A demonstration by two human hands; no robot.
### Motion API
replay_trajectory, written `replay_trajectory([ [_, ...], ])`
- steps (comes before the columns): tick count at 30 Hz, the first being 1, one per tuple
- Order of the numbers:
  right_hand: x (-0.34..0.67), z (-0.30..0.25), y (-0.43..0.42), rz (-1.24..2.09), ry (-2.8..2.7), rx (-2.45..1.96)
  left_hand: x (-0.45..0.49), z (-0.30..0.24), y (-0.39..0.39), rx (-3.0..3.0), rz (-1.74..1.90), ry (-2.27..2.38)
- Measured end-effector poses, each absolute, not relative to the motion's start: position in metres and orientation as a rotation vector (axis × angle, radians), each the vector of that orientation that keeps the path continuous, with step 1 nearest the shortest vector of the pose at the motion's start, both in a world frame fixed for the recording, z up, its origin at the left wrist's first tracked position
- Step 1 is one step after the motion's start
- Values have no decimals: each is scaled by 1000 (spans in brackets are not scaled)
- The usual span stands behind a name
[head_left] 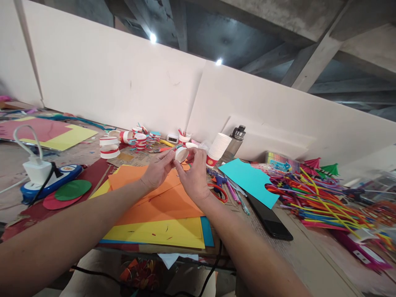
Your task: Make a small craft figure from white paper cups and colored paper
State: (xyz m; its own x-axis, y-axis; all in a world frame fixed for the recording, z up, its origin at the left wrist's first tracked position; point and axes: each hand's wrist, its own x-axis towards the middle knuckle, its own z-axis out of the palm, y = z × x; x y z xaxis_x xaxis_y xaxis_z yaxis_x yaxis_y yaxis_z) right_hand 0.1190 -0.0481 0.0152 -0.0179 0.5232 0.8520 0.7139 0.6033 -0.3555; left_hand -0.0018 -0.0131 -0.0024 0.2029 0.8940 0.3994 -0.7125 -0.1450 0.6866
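Apparently for steadiness, the cup is pinched by the left hand and the right hand; below them, paper is spread, perhaps for easy reach.

Head cam, looking fwd & down over wearer's forearms to L hand & R hand nr mid-frame; close to worktable, wide, tilted, w/ white partition & concrete ceiling in bkgd.

White panels behind a stained table, two bright lights and grey beams overhead.
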Motion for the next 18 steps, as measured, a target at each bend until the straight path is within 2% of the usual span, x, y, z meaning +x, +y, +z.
replay_trajectory([
  [18,126,10,-42,-185,-1674,-1061,-5,-15,-6,1205,1353,308],
])
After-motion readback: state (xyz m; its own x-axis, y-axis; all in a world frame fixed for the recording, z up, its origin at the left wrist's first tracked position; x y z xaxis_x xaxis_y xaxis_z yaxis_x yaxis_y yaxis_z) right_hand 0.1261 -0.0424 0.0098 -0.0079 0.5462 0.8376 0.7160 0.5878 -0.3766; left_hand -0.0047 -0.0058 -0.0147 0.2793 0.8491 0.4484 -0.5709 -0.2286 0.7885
